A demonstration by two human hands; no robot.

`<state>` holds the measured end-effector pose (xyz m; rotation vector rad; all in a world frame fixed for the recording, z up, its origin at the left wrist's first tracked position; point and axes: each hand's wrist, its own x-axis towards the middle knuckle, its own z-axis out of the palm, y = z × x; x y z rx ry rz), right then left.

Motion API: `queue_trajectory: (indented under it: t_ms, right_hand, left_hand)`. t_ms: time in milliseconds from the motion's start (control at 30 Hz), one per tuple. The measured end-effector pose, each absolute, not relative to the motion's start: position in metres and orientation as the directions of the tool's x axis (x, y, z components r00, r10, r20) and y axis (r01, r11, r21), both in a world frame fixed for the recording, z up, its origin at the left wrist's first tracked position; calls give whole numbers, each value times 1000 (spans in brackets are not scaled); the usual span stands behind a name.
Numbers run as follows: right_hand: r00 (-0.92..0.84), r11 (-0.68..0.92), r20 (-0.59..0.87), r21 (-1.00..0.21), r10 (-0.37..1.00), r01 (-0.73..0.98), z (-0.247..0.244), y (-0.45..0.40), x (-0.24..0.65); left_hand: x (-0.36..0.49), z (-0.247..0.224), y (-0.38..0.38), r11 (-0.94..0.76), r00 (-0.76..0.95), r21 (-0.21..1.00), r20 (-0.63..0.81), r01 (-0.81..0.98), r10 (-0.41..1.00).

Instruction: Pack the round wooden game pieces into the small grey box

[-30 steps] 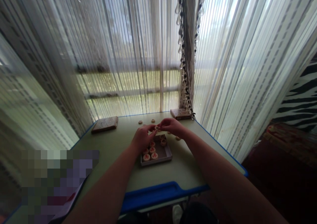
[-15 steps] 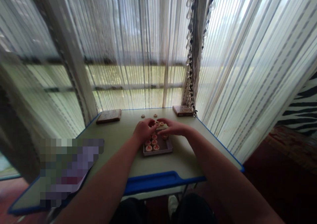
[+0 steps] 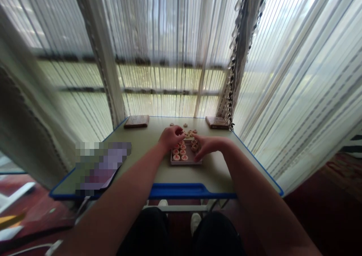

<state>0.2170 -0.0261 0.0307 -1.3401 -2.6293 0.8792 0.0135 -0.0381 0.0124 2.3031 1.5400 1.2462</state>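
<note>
A shallow open box (image 3: 186, 163) stands on the pale table. Along its left side lie rows of round pieces with red characters (image 3: 184, 157), and a few darker-marked pieces (image 3: 194, 147) lie at its right. Several loose pieces (image 3: 195, 131) are just behind the box. My left hand (image 3: 172, 136) is over the box's back left corner, its fingers closed at the loose pieces; what they hold is too small to name. My right hand (image 3: 207, 146) has thumb and fingers apart at the box's right side, with nothing visible between them.
Two flat brown boxes (image 3: 137, 121) (image 3: 217, 122) sit at the table's back corners. Two single pieces (image 3: 185, 125) lie near the back edge. A blurred-out flat object (image 3: 104, 167) rests at the left. The blue table edge (image 3: 178, 190) runs along the front; curtains (image 3: 169, 60) hang behind.
The view has shifted, showing more floor at the left. My right hand has moved back from my left and opened wider, uncovering pieces at the box's right and behind it.
</note>
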Motion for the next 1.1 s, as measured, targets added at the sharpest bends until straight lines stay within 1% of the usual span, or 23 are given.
queue_trajectory:
  t_ms: [67, 200, 267, 467, 567, 733, 933, 1100]
  right_hand:
    - [-622, 465, -202, -503, 756, 729, 33, -29, 217]
    - [-638, 527, -208, -408, 742, 746, 38, -35, 214]
    - [-636, 536, -207, -385, 744, 752, 39, -36, 213]
    - [-600, 483, -181, -436, 779, 759, 37, -33, 214]
    - [-593, 473, -157, -460, 789, 751, 37, -30, 214]
    - [-604, 493, -144, -446, 784, 747, 39, -30, 213]
    - [-632, 530, -115, -443, 766, 723, 35, -26, 213]
    - [-609, 506, -133, -433, 782, 746, 33, -24, 213]
  left_hand:
    - [13, 10, -36, -476, 153, 490, 561, 730, 814]
    - [14, 10, -37, -467, 158, 480, 552, 743, 819]
    - [16, 11, -39, -471, 172, 485, 539, 737, 824]
    - [24, 16, -45, -500, 231, 513, 500, 697, 835]
    - [24, 15, -44, -503, 258, 447, 503, 739, 825]
    - [25, 17, -44, -536, 344, 331, 489, 777, 801]
    - [30, 19, -46, -581, 431, 282, 448, 763, 783]
    - [28, 21, -47, -568, 481, 239, 337, 788, 809]
